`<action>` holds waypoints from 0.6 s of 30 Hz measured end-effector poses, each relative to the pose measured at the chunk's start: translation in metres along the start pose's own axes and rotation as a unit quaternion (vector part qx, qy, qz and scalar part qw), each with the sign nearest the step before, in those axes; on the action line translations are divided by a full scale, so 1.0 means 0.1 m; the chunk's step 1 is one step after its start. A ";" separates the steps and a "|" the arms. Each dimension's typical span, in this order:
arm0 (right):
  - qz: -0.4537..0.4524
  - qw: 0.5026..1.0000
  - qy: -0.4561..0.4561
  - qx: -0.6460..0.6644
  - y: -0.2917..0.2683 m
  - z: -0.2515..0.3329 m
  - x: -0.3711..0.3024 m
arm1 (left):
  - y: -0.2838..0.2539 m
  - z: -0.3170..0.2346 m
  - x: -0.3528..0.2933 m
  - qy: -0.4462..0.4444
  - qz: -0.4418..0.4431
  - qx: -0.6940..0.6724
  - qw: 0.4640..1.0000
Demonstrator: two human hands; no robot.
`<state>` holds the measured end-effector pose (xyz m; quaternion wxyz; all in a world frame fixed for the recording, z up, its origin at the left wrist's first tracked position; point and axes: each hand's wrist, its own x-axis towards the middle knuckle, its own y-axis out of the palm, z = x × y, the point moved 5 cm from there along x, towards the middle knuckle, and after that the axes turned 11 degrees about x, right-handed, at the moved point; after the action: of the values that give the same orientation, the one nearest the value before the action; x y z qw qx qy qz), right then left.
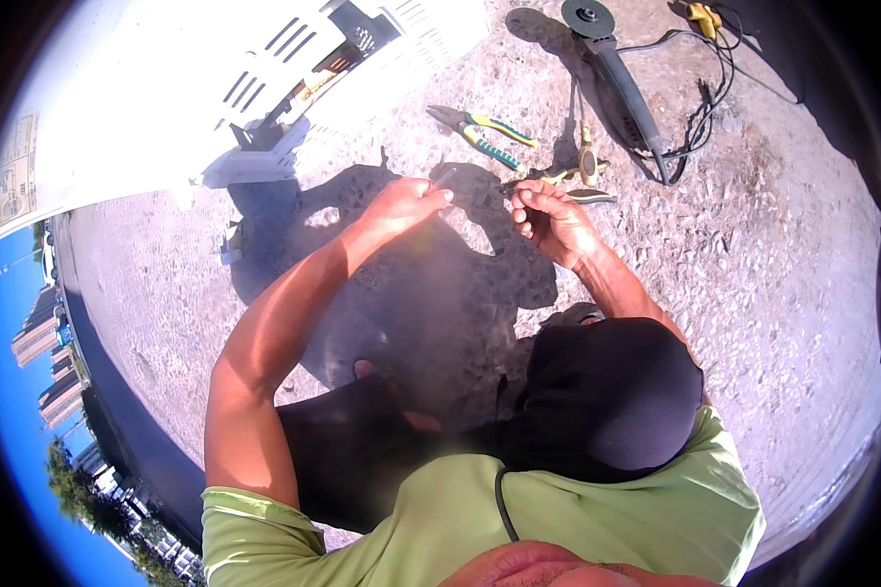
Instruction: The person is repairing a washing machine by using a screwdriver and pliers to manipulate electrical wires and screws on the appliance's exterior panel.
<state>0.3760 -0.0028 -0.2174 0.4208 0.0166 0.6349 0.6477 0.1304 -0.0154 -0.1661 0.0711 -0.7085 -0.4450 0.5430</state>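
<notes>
My left hand is raised over its own shadow, thumb and fingers pressed together. A thin, pale sliver shows at its fingertips, too faint to name. Opposite it, my right hand is curled in a pinch; what it holds, if anything, is too small to make out. The hands are apart from each other. Just beyond the right hand lie a screwdriver with a yellowish handle and a tool with a dark and yellow handle, partly hidden by the fingers. Pliers with green and yellow grips rest on the ground between and beyond both hands.
A large white slotted casing with an opening fills the upper left. At the upper right lies an angle grinder with its cable and a yellow connector. The ground is rough concrete. My dark-clad knee is below the right hand.
</notes>
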 end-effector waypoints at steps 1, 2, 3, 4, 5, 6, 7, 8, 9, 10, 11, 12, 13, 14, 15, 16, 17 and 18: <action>0.000 1.000 -0.004 0.012 -0.01 0.03 0.05 | 0.11 0.02 0.11 -0.013 -0.002 -0.021 1.000; -0.012 1.000 -0.011 0.011 -0.04 0.09 0.11 | 0.19 -0.01 0.21 -0.026 -0.013 -0.032 0.999; -0.008 1.000 -0.013 0.022 -0.05 0.12 0.14 | 0.30 -0.01 0.25 -0.026 -0.022 -0.061 0.998; -0.006 0.999 -0.017 0.033 -0.04 0.16 0.17 | 0.32 -0.15 0.23 -0.023 -0.029 -0.090 0.995; -0.008 0.999 -0.021 0.042 -0.06 0.19 0.16 | 0.37 -0.27 0.21 -0.021 -0.033 -0.122 0.992; -0.011 0.999 -0.031 0.033 -0.10 0.23 0.18 | 0.38 -0.36 0.26 -0.035 -0.051 -0.090 0.994; -0.010 0.999 -0.026 0.041 -0.12 0.26 0.22 | 0.38 -0.42 0.31 -0.010 -0.083 -0.058 0.995; -0.009 0.999 -0.022 0.049 -0.16 0.30 0.25 | 0.39 -0.45 0.35 0.015 -0.115 -0.025 0.993; -0.008 0.998 -0.017 0.057 -0.18 0.32 0.29 | 0.39 -0.46 0.38 0.039 -0.147 0.009 0.988; -0.006 0.998 -0.019 0.062 -0.15 0.38 0.31 | 0.40 -0.49 0.43 0.126 -0.192 0.019 0.973; 0.003 0.998 -0.028 0.056 -0.20 0.44 0.34 | 0.42 -0.53 0.42 0.098 -0.162 -0.025 0.982; -0.006 0.998 -0.030 0.052 -0.23 0.46 0.35 | 0.43 -0.56 0.42 0.069 -0.130 -0.068 0.987; -0.005 0.998 -0.033 0.048 -0.20 0.50 0.38 | 0.35 -0.62 0.40 0.040 -0.107 -0.105 0.988; -0.007 0.998 -0.029 0.048 -0.19 0.51 0.38 | 0.31 -0.67 0.38 0.036 -0.122 -0.079 0.989; -0.009 0.998 -0.025 0.049 -0.18 0.51 0.38 | 0.31 -0.69 0.37 0.035 -0.114 -0.078 0.990; -0.010 0.998 -0.024 0.050 -0.18 0.53 0.39 | 0.28 -0.72 0.37 0.035 -0.107 -0.074 0.991; -0.007 0.998 -0.020 0.052 -0.18 0.53 0.39 | 0.26 -0.75 0.37 0.036 -0.099 -0.070 0.992; -0.005 0.998 -0.016 0.054 -0.18 0.53 0.38 | 0.25 -0.79 0.36 0.031 -0.097 -0.082 0.991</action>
<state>0.3904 0.0589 -0.2414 0.4324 0.0466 0.6624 0.6100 0.2106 0.0254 -0.1750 0.0794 -0.6819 -0.5521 0.4731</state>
